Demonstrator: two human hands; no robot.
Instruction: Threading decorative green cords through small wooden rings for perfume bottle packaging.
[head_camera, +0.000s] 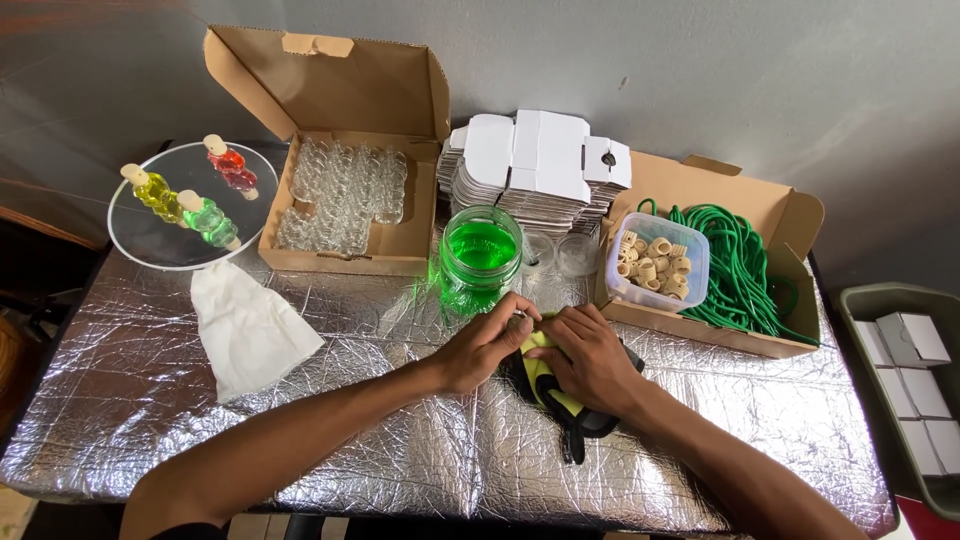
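Nearest to the camera, the left hand and right hand meet over a yellow and black cloth lying on the silver foil table. Their fingertips are pressed together, pinching something too small to tell. Just behind them stands a jar of green liquid, and a white cloth lies well apart to the left.

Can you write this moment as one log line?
left hand: pinching small item | right hand: on yellow-black tool | green jar: behind hands
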